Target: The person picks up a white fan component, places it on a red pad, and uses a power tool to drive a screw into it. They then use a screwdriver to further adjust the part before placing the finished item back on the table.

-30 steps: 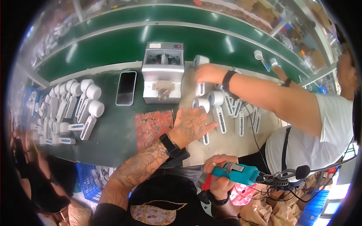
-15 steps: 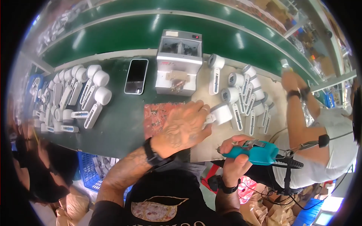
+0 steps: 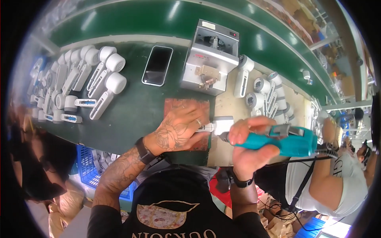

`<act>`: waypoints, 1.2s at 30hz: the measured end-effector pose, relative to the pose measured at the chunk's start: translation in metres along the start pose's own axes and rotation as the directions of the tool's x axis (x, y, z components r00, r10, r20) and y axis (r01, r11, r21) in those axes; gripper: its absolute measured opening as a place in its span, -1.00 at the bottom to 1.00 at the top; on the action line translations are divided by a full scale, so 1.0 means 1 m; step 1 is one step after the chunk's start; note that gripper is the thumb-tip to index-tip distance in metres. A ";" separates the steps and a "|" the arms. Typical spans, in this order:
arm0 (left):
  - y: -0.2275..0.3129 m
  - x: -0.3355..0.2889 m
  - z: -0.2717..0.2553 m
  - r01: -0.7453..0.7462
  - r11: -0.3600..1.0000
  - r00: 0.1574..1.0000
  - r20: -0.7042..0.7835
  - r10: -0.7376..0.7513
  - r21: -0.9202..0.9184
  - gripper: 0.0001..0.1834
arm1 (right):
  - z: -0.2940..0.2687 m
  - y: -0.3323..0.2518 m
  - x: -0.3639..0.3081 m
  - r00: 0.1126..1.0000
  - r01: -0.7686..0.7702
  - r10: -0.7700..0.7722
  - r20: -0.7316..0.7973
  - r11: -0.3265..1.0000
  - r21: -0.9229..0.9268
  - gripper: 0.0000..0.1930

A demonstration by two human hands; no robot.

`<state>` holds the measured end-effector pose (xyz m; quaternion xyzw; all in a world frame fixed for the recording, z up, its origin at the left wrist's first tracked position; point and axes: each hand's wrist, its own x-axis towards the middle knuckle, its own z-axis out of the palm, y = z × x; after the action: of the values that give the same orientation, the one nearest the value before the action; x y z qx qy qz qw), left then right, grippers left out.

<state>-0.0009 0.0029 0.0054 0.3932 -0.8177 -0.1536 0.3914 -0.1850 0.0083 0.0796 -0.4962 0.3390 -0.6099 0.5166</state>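
Observation:
My left hand point(image 3: 178, 129) is closed on the handle of a white round-headed handheld device point(image 3: 224, 123), lying low over the red mat point(image 3: 178, 104). Its head points right, onto the beige board. In my right hand point(image 3: 252, 152) is a teal electric screwdriver point(image 3: 279, 142), held level with its tip toward the left, close to the device's head. Whether the tip touches it I cannot tell. Beyond my hands stands a silver screw feeder point(image 3: 208, 61). More devices of the same kind point(image 3: 254, 101) lie in a group to the right.
Many similar white devices point(image 3: 107, 93) are grouped at the left on the green table point(image 3: 135, 119). A phone point(image 3: 158, 65) lies left of the feeder. Below the table edge is a blue basket point(image 3: 89, 166). A co-worker's arm point(image 3: 327, 174) is close on the right, another person at the left.
My left hand has drawn the device left onto the red mat. My right hand has raised the screwdriver and brought it up beside the device's head. The whole view has shifted somewhat.

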 end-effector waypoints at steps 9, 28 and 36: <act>-0.002 -0.002 -0.006 0.008 1.000 0.999 0.033 -0.008 -0.015 -0.58 | 0.024 0.027 0.010 1.000 0.030 -0.029 0.003 0.995 -0.098 -0.14; -0.002 -0.002 -0.007 -0.011 1.000 1.000 0.021 0.011 0.000 -0.62 | 0.018 0.035 0.012 1.000 0.030 -0.030 0.007 0.996 -0.085 -0.13; -0.004 -0.001 -0.005 -0.043 0.999 0.999 0.025 0.043 -0.006 -0.64 | 0.017 0.034 0.012 1.000 0.028 -0.028 -0.003 0.997 -0.071 -0.12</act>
<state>0.0056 0.0014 0.0056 0.3726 -0.8303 -0.1525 0.3855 -0.1579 -0.0093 0.0555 -0.5178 0.3545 -0.6055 0.4895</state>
